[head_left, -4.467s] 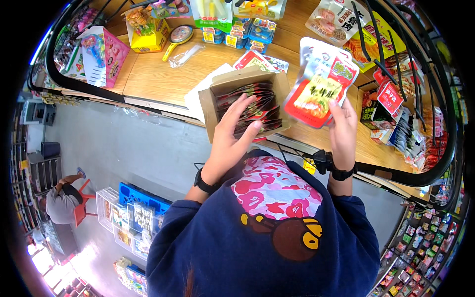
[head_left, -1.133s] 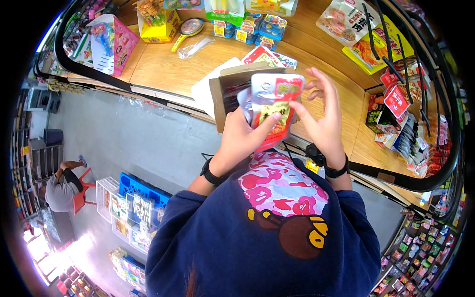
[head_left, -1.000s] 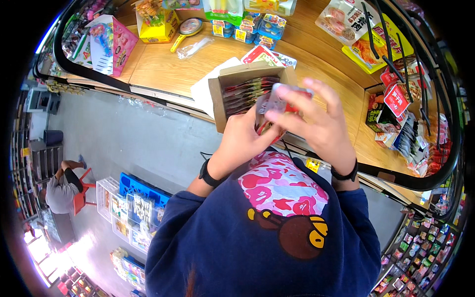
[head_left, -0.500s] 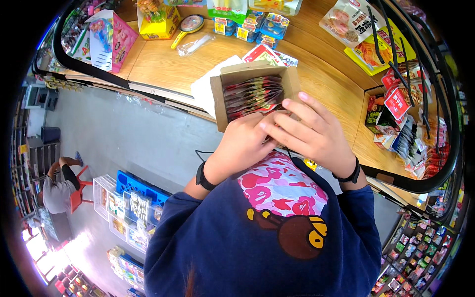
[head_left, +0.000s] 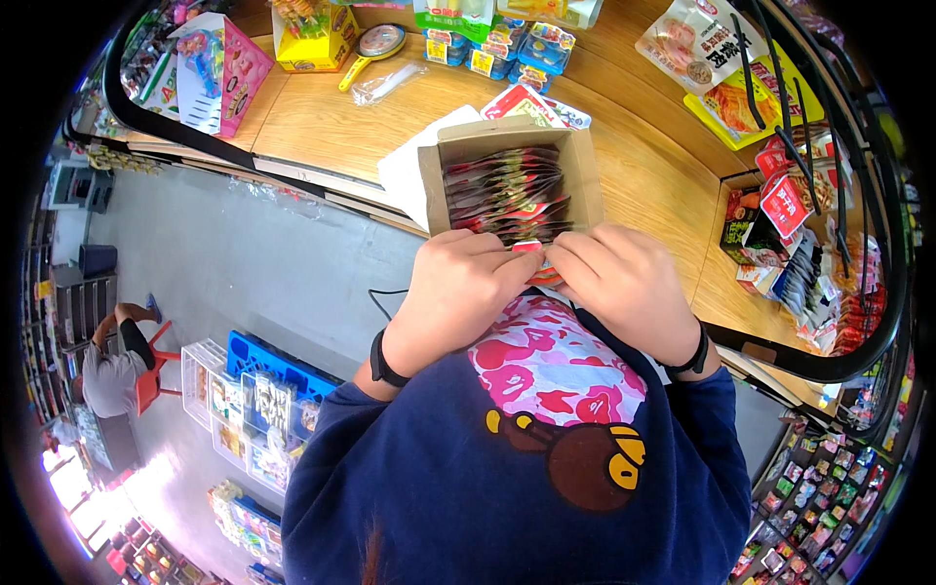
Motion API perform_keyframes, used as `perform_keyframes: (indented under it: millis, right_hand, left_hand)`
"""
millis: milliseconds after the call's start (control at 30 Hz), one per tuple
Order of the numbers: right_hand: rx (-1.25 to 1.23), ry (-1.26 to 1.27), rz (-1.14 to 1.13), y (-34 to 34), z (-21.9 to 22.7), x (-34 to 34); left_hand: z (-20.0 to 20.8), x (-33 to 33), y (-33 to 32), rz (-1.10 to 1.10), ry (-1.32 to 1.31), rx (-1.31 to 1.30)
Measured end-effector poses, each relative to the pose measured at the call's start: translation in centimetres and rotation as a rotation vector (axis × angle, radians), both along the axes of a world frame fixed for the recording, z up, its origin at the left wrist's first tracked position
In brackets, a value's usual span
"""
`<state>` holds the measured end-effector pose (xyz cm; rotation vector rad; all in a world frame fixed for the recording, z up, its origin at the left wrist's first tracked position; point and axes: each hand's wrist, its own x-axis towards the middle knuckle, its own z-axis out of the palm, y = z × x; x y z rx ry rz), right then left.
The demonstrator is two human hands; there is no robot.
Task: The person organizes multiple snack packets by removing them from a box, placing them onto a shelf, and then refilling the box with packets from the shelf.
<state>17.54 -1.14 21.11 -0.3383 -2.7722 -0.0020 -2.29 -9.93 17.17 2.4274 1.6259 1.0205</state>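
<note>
An open cardboard box [head_left: 592, 180] stands tilted at the edge of the wooden shelf, its mouth facing me. Dark red and brown snack packets [head_left: 502, 190] are packed upright in it in a row. My left hand [head_left: 468, 292] is closed at the box's near edge, with fingertips pinched by the middle. From the other side my right hand [head_left: 629, 288] is closed on the same edge, its fingers curled inward. Between the two hands a small red, white and orange printed part [head_left: 544, 273] shows; whether it is the box's flap or a packet, I cannot tell.
A white sheet [head_left: 414, 171] and red-and-white packages [head_left: 526, 102] lie behind the box. Blue tubs [head_left: 541, 49], a yellow-handled round item [head_left: 375, 49] and a pink carton [head_left: 239, 83] stand farther back. A black rail [head_left: 829, 366] borders the shelf. At left a person sits on a red chair [head_left: 156, 375].
My right hand has come down from its raised, spread position and closed at the box's near edge. My left hand has shifted slightly left, uncovering more packets.
</note>
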Motion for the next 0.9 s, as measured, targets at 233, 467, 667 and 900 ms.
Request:
perform_keyframes:
  millis: [233, 467, 667, 900]
  right_hand:
    - [-0.204, -0.220, -0.019, -0.1, 0.5, 0.7]
    - [-0.418, -0.154, 0.048, 0.5, 0.8, 1.5]
    - [-0.460, -0.116, 0.043, 0.6, -0.3, 0.8]
    - [-0.538, -0.088, 0.054, 1.5, -0.6, 0.5]
  left_hand:
    - [0.8, -0.7, -0.8, -0.062, -0.030, -0.098]
    - [0.6, -1.3, -1.5, -0.170, -0.363, -0.211]
    - [0.3, -1.0, -1.3, -0.155, -0.356, -0.206]
    - [0.2, -0.5, -1.1, -0.089, -0.387, -0.206]
